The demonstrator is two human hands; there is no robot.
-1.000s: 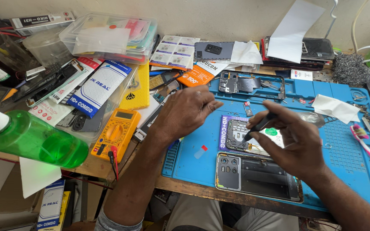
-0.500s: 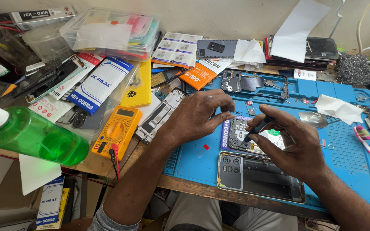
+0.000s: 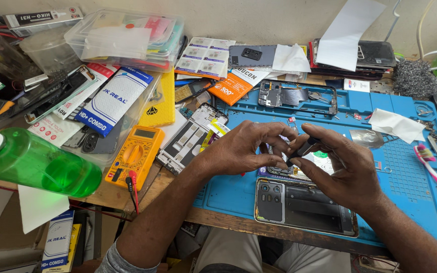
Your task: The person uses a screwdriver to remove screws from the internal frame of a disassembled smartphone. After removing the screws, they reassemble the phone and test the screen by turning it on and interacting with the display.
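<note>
Though half-hidden, opened phone beneath hands.

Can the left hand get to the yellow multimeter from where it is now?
Probably yes. The left hand sits over the blue mat, and the yellow multimeter lies uncovered beside that forearm; only the phone frame lies flat between.

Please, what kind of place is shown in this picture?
Most likely a phone repair bench: an opened phone lies on a blue work mat, a yellow multimeter sits beside it, and a phone back cover lies nearby.

Hands meet over opened phone on mat; back cover in front; multimeter left.
</note>
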